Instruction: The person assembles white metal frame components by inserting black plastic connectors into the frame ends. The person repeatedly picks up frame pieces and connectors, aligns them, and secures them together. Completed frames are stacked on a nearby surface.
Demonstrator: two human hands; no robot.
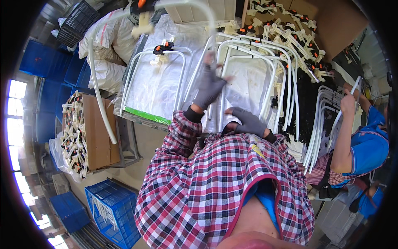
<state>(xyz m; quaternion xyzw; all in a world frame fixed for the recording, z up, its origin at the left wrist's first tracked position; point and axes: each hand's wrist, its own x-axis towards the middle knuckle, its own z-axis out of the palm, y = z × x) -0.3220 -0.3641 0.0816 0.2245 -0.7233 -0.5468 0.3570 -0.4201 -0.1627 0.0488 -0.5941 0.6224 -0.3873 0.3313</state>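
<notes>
My left hand (209, 85), in a grey glove with bare fingertips, is raised over the table with its fingers spread. Just beyond those fingertips one leg of a large bent white tube frame (96, 79) comes down, blurred; I cannot tell whether they touch. That frame hangs in the air at the left, with a cream and black clip (143, 25) on its top bar. In front of my belly my right hand (250, 121) lies low with fingers stretched out, nearest the legs of several stacked white tube frames (271, 70). A smaller frame with a black and orange clip (162, 50) lies flat at the left.
Cream, black and orange clips (286, 37) are heaped at the back right. A cardboard box (97, 133) of similar parts stands left. Blue crates (112, 207) are on the floor. White sacks (110, 54) lie back left. A co-worker (356, 141) handles white frames at the right.
</notes>
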